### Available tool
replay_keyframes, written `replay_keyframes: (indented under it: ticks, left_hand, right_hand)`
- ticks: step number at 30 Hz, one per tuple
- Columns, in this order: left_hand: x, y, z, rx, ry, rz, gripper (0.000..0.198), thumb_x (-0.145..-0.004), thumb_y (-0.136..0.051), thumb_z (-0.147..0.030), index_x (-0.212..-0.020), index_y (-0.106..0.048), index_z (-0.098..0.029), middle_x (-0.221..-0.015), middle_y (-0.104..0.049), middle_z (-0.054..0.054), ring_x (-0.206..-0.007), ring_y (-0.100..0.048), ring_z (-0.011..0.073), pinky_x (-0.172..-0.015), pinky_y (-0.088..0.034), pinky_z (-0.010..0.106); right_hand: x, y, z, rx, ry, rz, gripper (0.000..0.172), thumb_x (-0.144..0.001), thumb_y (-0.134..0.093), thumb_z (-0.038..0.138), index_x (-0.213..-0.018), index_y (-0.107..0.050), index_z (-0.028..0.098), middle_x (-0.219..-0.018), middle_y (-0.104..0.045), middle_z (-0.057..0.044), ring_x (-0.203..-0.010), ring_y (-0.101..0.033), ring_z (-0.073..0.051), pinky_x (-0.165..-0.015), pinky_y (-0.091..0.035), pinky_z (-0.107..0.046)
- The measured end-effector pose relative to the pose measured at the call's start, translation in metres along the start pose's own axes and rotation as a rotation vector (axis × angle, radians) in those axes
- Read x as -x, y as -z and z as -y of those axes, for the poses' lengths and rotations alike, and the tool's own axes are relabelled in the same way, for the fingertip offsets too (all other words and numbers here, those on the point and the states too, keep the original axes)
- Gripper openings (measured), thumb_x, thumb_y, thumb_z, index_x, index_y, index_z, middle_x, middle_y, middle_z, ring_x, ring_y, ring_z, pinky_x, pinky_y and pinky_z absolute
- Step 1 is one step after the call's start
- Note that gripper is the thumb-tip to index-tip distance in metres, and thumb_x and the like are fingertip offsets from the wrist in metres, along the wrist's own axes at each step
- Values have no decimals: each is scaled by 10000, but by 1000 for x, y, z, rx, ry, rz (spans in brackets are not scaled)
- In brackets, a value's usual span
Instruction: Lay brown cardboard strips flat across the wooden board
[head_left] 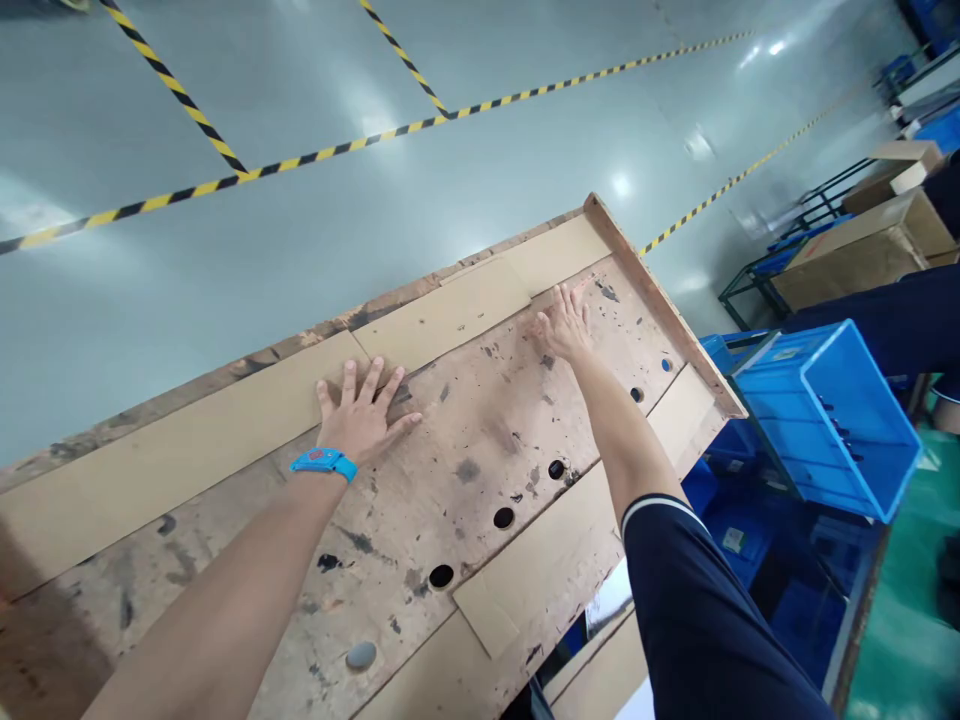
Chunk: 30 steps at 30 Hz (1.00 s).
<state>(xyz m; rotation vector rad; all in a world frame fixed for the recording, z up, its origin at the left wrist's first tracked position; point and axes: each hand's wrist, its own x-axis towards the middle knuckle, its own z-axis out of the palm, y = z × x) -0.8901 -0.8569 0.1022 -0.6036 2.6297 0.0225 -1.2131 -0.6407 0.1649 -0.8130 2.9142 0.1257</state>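
Observation:
My left hand lies flat with fingers spread on a worn, stained wooden worktable, its fingertips reaching onto a long cardboard strip along the table's far side. A blue wristband sits on that wrist. My right hand presses flat on the tabletop further right, near the raised wooden lip at the table's end. Neither hand holds anything. A row of round holes runs across the tabletop between my arms.
A blue plastic crate tilts beside the table's right end, with more blue bins below it. Cardboard boxes rest on a rack at the right. Another person's dark sleeve reaches in there. The grey floor carries yellow-black tape lines.

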Motion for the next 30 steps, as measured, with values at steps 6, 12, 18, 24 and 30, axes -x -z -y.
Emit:
replay_keyframes:
  ticks: [6,12,18,24,30]
  left_hand:
    - [7,6,-6,-81,2,29,896,-1014,-155,-829,-1690,154,-327,-1601,356,-53,-1606,116,377,-1248,-153,637]
    - [-5,1,34,155,91,-129,1109,-902,-542,-842,-1742,-29,-332,-1661,335,23,-1606,98,416,-1254,-157,631]
    - [-15,-27,70,282,123,-164,982,-891,-482,-846,-1719,-246,-375,-1752,35,63,-1594,-26,463,-1252,-140,637]
    - [-16,-26,57,454,25,-206,1136,-716,-577,-963,-1670,-381,-378,-1730,-171,73,-1577,11,507,-1236,-153,674]
    - [-18,-26,53,463,39,-195,1144,-708,-589,-962,-1670,-382,-377,-1727,-183,77,-1577,12,508,-1233,-162,679]
  right_hand:
    - [-41,7,41,-13,-3,147,805,-1120,-204,646,-1741,-46,160,-1740,46,22,-1634,29,-197,-1322,25,-485]
    - [-22,-5,18,98,33,126,869,-1089,-225,718,-1742,-48,173,-1735,46,39,-1632,8,-165,-1324,40,-478]
    - [-16,-9,16,98,-16,101,858,-1089,-242,712,-1743,-45,193,-1732,52,64,-1629,10,-158,-1327,21,-463]
    - [-12,-12,27,112,-41,40,887,-1079,-248,733,-1738,-131,151,-1744,-84,-2,-1616,-62,-204,-1318,13,-476]
    - [-11,-13,24,129,16,-36,932,-1070,-327,722,-1709,-210,54,-1647,-311,-120,-1590,-113,-279,-1308,-2,-445]
